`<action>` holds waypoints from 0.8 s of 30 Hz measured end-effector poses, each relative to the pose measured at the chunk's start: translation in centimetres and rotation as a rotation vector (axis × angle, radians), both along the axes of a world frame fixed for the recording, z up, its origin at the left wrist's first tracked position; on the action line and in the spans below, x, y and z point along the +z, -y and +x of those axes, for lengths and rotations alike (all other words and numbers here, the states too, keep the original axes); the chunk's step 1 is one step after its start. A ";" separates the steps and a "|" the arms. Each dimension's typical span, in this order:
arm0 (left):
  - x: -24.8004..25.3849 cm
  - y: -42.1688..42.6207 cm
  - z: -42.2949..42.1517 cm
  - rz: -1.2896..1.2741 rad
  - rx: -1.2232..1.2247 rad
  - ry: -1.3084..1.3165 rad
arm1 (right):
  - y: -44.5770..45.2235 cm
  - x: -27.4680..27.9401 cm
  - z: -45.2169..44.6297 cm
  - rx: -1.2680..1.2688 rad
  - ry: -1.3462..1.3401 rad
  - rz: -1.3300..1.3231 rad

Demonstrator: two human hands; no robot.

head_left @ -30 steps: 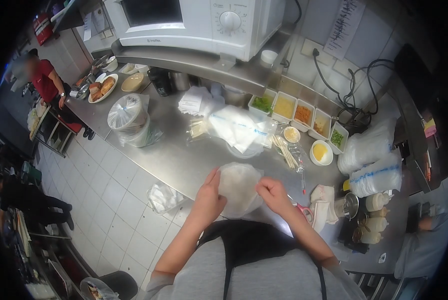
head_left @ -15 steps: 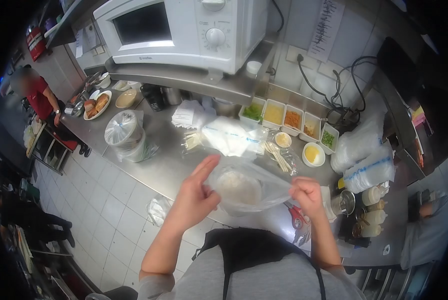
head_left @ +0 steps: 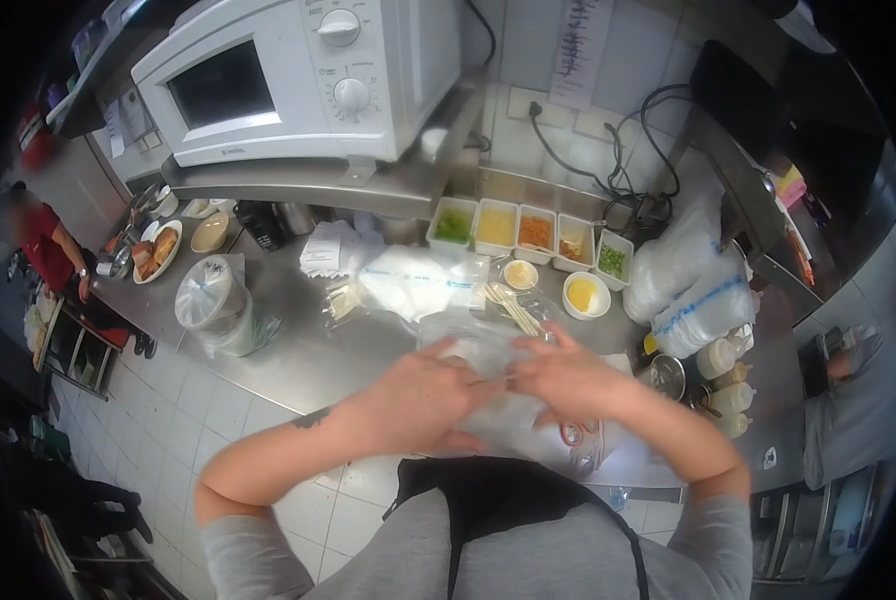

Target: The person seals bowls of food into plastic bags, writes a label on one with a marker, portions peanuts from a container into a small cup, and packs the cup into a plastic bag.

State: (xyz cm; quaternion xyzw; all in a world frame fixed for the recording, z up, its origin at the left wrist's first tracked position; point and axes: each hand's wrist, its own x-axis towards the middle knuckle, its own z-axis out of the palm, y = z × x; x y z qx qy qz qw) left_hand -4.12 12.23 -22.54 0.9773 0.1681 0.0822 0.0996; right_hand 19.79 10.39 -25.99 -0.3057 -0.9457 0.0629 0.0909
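Observation:
A clear plastic bag lies at the counter's front edge, around a pale round container that is mostly hidden by my hands. From the left, my left hand pinches the bag's gathered plastic, its thumb held lower and apart. My right hand meets it from the other side, fingers bent on the same plastic with the index finger raised. Their fingertips nearly touch over the container. Red-handled scissors lie under clear plastic beside my right hand.
Behind the bag are a white plastic packet, wrapped chopsticks and topping tubs. A tied bag of containers stands left, squeeze bottles right. A microwave sits on the shelf above. Another person stands far left.
My hands have come together over the bag; before, the right hand stretched its edge out to the right while the left was raised with fingers extended. The view has shifted to the right.

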 end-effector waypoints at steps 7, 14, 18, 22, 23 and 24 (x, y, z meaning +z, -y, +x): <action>0.8 -5.1 -4.0 0.394 0.171 -0.299 | -2.9 5.3 5.4 -0.242 0.207 0.248; 1.7 -4.1 -3.1 0.364 0.372 0.187 | 0.9 -2.0 8.5 -0.749 -0.293 -0.003; -4.0 -5.1 1.8 0.585 0.318 0.409 | 5.9 -15.2 7.7 -0.833 0.163 -0.210; -3.3 -6.4 2.5 0.144 0.239 0.023 | 6.6 -15.3 5.5 -0.925 0.210 -0.122; -3.0 -6.5 2.6 0.112 0.228 0.065 | 6.8 -16.2 5.3 -0.939 0.248 -0.127; -2.8 -6.5 2.7 0.078 0.217 0.106 | 6.9 -16.6 5.1 -0.952 0.287 -0.134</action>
